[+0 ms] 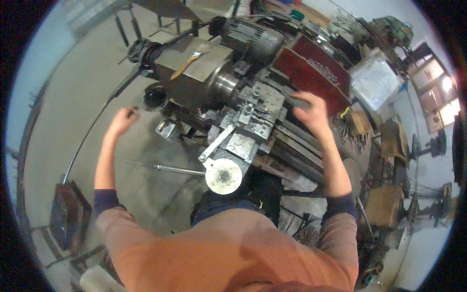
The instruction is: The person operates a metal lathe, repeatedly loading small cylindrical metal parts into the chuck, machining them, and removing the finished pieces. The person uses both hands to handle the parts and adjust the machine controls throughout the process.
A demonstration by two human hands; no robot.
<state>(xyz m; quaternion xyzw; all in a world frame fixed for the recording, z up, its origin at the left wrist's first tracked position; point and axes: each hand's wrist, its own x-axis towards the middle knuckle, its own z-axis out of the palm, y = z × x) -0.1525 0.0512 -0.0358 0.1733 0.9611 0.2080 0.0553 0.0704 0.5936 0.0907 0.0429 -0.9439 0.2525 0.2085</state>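
Note:
A metal lathe stands before me, with its headstock (187,63) at the upper middle and a shiny round chuck (224,86) on it. My left hand (124,121) is closed, to the left of the headstock, with a small dark thing at its fingertips that I cannot make out. To the right of the tool post (249,109), my right hand (312,114) curls its fingers and thumb about a dark piece; its kind is unclear. Nearer me are a flat steel lever (216,143) and a round, pale handwheel (223,176).
A paintbrush (187,64) lies on top of the headstock. Behind it is a ribbed motor (253,40); a dark red tray (311,65) lies to the right. A long rod (180,169) sticks out left from the handwheel. A cardboard box (360,121) sits farther right.

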